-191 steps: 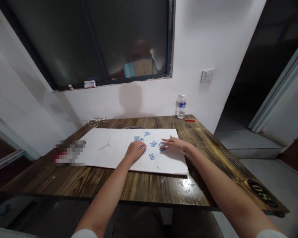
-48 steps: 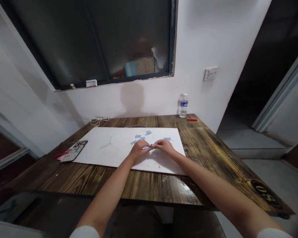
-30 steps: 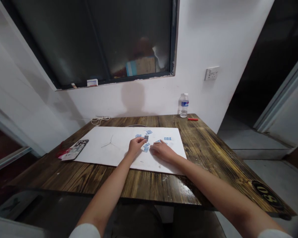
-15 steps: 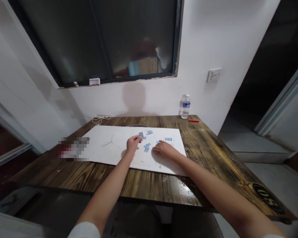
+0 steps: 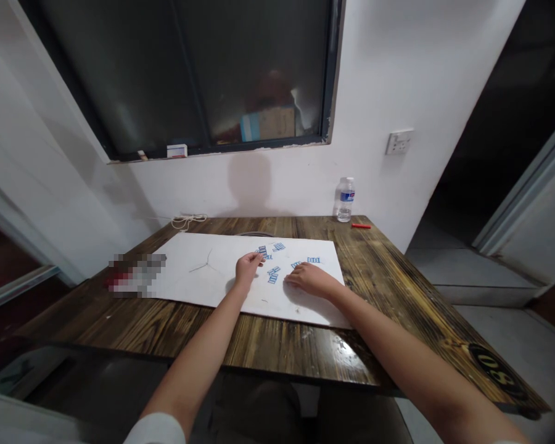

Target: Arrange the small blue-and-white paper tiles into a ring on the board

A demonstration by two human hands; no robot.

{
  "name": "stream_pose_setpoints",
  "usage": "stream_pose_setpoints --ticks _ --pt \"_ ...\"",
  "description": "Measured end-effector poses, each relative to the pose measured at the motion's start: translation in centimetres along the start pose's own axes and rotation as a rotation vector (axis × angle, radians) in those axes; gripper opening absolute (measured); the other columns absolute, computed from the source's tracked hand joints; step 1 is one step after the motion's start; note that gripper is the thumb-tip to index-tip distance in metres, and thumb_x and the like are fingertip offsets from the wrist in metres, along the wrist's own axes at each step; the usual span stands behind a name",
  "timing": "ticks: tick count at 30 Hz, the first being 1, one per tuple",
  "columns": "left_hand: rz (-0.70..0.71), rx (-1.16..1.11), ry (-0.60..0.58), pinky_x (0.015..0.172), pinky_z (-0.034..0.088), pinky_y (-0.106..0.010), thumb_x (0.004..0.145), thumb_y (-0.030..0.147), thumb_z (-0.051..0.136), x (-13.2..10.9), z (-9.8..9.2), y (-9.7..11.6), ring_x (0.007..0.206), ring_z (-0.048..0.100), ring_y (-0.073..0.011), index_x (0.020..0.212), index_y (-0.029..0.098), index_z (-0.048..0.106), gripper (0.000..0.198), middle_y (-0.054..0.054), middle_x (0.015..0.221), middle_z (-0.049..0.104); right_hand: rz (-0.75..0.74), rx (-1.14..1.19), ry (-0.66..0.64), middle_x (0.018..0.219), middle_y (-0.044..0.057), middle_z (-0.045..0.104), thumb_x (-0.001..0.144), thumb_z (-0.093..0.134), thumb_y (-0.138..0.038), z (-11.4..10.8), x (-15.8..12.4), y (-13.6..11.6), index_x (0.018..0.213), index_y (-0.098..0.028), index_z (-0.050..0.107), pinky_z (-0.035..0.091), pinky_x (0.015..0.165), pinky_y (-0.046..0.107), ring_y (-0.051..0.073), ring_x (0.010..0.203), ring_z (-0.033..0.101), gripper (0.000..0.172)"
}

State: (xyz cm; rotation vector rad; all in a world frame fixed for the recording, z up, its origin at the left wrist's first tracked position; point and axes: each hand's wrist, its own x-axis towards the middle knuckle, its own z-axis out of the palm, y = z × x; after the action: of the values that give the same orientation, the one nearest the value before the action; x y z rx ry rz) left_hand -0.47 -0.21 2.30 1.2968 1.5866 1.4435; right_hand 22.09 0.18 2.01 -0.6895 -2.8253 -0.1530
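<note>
Several small paper pieces printed with blue stripes (image 5: pixel 273 275) lie scattered on a large white sheet (image 5: pixel 198 271). My left hand (image 5: pixel 247 269) rests at the sheet's middle, its gathered fingertips at a blue-striped piece (image 5: pixel 263 251). I cannot tell whether that piece is held. My right hand (image 5: pixel 309 280) lies flat on the sheet with its fingers pointing left, holding nothing I can see. Its fingertips are nearest a piece (image 5: pixel 296 264), and another piece (image 5: pixel 313 260) lies just beyond them. A thin grey three-armed line (image 5: pixel 205 262) is drawn on the sheet left of my hands.
The sheet lies on a dark wooden table (image 5: pixel 277 351). At the far side stand a water bottle (image 5: pixel 345 200), a red stick (image 5: pixel 361 226) and a white cord (image 5: pixel 188 222). A blurred phone (image 5: pixel 136 274) lies at the sheet's left edge.
My hands, together at the sheet's middle 1.6 s ago, are now apart, the left hand further back. The dark piece seen a second ago no longer shows. Little has moved in the last half second.
</note>
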Motion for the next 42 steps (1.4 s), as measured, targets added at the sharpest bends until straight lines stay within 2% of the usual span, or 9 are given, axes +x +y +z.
stream_pose_setpoints --ticks 5,13,19,23,29,33,38,42 --pt "0.001 -0.002 0.007 0.039 0.036 -0.016 0.068 0.047 0.063 0.1 0.0 0.0 0.072 0.063 -0.0177 0.085 0.016 0.068 0.036 -0.008 0.083 0.071 -0.044 -0.105 0.032 0.100 0.009 0.069 0.093 0.049 -0.020 -0.1 0.0 -0.4 0.121 -0.020 0.061 0.036 0.077 0.031 0.019 0.085 0.060 0.030" --pt "-0.006 -0.020 -0.001 0.040 0.038 -0.017 0.068 0.048 0.063 0.4 0.0 -0.4 0.073 0.063 -0.0176 0.086 0.018 0.068 0.036 -0.007 0.083 0.071 -0.013 -0.112 0.034 0.092 0.011 0.067 0.089 0.053 -0.018 0.2 0.2 -0.4 0.093 -0.015 0.068 0.034 0.075 0.030 0.018 0.078 0.057 0.016" --pt "-0.004 -0.035 -0.012 0.041 0.037 -0.017 0.066 0.047 0.064 0.3 0.1 -0.2 0.070 0.063 -0.0174 0.083 0.016 0.068 0.035 -0.007 0.080 0.071 0.143 -0.049 0.204 0.097 0.009 0.065 0.092 0.053 -0.023 0.3 0.0 0.1 0.087 -0.019 0.072 0.034 0.070 0.028 0.016 0.076 0.055 0.020" --pt "0.015 -0.048 -0.024 0.044 0.038 -0.017 0.065 0.046 0.066 0.3 0.1 -0.2 0.068 0.062 -0.0163 0.079 0.016 0.068 0.033 -0.007 0.077 0.071 0.231 0.091 0.323 0.085 0.006 0.066 0.091 0.054 -0.020 0.2 0.0 -0.1 0.089 -0.021 0.073 0.037 0.067 0.025 0.015 0.075 0.057 0.019" --pt "0.035 -0.046 -0.050 0.047 0.041 -0.019 0.067 0.046 0.066 0.3 0.2 -0.3 0.068 0.062 -0.0161 0.079 0.016 0.069 0.032 -0.007 0.076 0.071 0.187 0.440 0.516 0.095 0.008 0.070 0.090 0.058 -0.026 0.4 0.5 -0.5 0.099 -0.020 0.072 0.046 0.077 0.027 0.017 0.086 0.064 0.018" --pt "0.062 -0.039 -0.086 0.050 0.045 -0.022 0.065 0.046 0.068 0.1 0.4 0.0 0.066 0.062 -0.0170 0.077 0.016 0.069 0.032 -0.007 0.072 0.071 0.278 0.655 0.596 0.091 0.008 0.071 0.090 0.055 -0.030 0.8 1.0 -0.8 0.094 -0.021 0.072 0.050 0.075 0.030 0.018 0.081 0.066 0.020" --pt "0.121 -0.038 -0.213 0.064 0.050 -0.029 0.062 0.048 0.073 -0.3 0.7 0.4 0.064 0.062 -0.0178 0.072 0.015 0.070 0.035 -0.006 0.067 0.070 0.476 0.842 0.652 0.076 0.004 0.071 0.082 0.059 -0.031 1.4 1.4 -0.7 0.083 -0.018 0.067 0.050 0.066 0.029 0.017 0.069 0.064 0.015" --pt "0.141 -0.021 -0.317 0.069 0.050 -0.031 0.062 0.048 0.073 -0.5 0.7 0.6 0.065 0.063 -0.0185 0.067 0.016 0.070 0.033 -0.006 0.065 0.069 0.542 0.931 0.675 0.067 0.000 0.065 0.073 0.065 -0.036 1.6 1.4 -0.7 0.075 -0.019 0.057 0.046 0.059 0.027 0.015 0.062 0.060 0.019"
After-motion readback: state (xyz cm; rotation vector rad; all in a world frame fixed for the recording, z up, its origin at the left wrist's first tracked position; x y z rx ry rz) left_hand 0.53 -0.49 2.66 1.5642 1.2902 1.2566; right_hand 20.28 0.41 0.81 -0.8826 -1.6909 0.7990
